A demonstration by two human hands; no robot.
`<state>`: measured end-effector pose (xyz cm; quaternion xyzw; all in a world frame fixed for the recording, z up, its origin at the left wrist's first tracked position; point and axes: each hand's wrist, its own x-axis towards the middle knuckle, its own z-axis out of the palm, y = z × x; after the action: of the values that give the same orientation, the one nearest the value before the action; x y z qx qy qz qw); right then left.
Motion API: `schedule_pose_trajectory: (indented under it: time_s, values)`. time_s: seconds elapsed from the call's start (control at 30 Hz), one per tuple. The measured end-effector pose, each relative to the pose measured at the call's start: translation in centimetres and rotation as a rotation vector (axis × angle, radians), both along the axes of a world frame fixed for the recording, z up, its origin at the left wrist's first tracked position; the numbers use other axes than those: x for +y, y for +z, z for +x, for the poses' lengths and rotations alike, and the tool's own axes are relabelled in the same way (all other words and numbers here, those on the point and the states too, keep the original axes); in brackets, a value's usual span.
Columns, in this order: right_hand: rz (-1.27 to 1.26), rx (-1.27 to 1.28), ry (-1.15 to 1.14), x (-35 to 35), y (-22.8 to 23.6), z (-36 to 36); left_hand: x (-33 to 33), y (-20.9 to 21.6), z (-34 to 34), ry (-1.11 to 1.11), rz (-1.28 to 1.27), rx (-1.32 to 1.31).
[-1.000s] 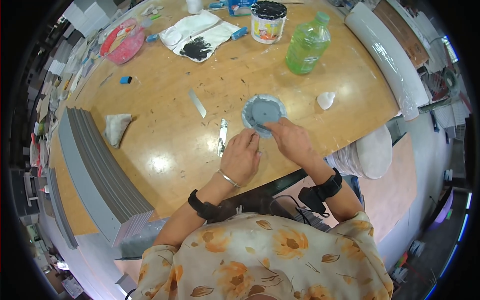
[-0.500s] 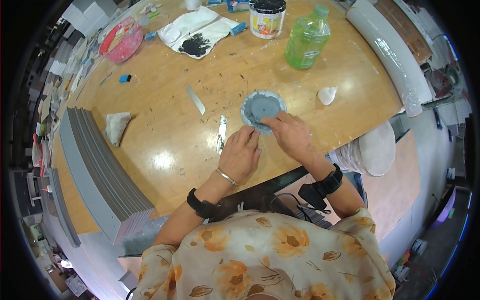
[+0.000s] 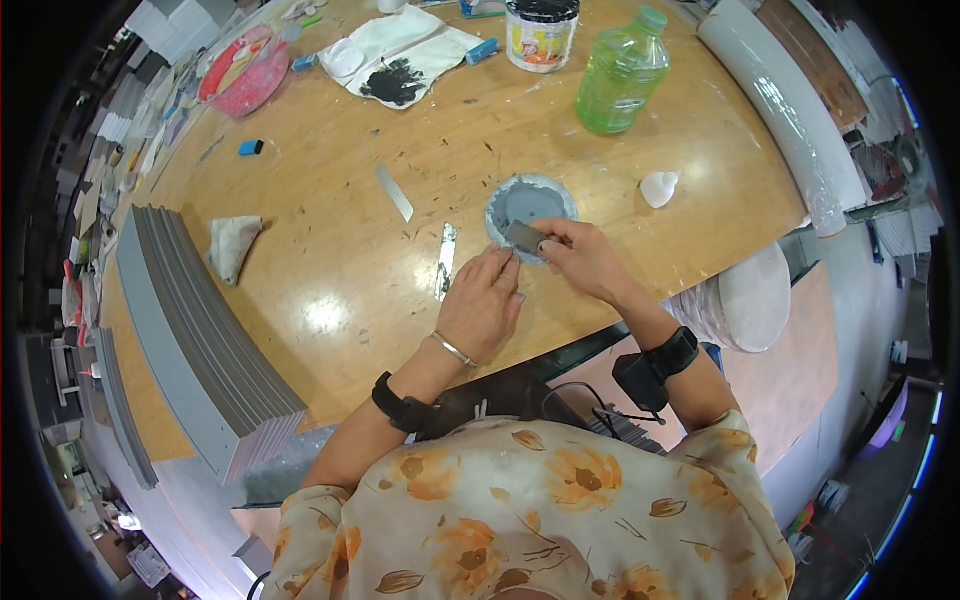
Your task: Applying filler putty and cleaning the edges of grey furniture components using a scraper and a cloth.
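A shallow round grey dish (image 3: 559,188), its inside coated with grey paste, lies flat on the wooden table in front of me. Pinched between the thumb and fingers of my right hand (image 3: 588,264) is a small flat grey scraper blade (image 3: 523,236), held tilted over the dish's near rim. My left hand (image 3: 482,302) is bent at the dish's near-left edge, its fingertips pressed together on the rim. To the left of that hand lies a paste-smeared metal blade (image 3: 446,262), with a second, cleaner metal blade (image 3: 395,194) farther off.
A stack of grey panels (image 3: 205,340) stands at the left beside a folded cloth (image 3: 234,248). Toward the back are a red basin (image 3: 250,95), a black-stained cloth (image 3: 425,45), a paint tub (image 3: 540,40) and a green-liquid bottle (image 3: 620,85). A white nozzle-shaped piece (image 3: 658,188) lies right.
My right hand has turned and shifted slightly to the right, and the scraper blade now shows its flat face above the rim. My left hand has stayed at the dish's edge.
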<state>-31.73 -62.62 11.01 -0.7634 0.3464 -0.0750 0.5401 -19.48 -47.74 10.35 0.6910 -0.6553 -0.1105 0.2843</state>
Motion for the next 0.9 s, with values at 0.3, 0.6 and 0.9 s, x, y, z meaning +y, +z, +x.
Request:
schedule_pose_trajectory:
  time_s: [0.3, 0.6, 0.9]
  values:
    - [0.700, -0.300, 0.102, 1.4, 2.2, 2.6, 2.6, 1.0, 1.6, 0.058, 0.042, 0.121]
    - [0.939, -0.353, 0.387, 9.9, 4.7, 11.4, 21.2, 11.5, 6.4, 0.557, -0.279, -0.335]
    - [0.643, -0.292, 0.827, 21.9, 7.4, 19.5, 38.6, 10.4, 11.4, 1.353, -0.387, 0.567]
